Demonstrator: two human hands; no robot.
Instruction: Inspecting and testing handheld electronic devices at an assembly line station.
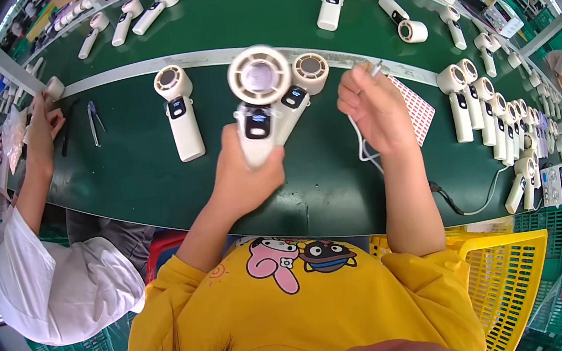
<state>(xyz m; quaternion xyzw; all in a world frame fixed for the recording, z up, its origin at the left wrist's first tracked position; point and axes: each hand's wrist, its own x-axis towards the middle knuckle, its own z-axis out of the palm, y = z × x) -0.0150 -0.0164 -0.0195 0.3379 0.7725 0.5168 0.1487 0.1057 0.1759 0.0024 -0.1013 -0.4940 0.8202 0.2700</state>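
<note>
white handheld fan (257,118) at frame centre, gripped by its handle in left hand (246,174); right hand (374,112) just right, pinching a thin white cable (361,144); green table (338,174) beneath.

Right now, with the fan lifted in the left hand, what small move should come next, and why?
Probably bring the right hand across to the white handheld fan. The left hand holds the fan upright off the green table, its front facing the camera, while the right hand pinches a small thin tool just beside it.

White handheld fan (257,100), round head up, lifted upright over the green table (153,186)
</note>
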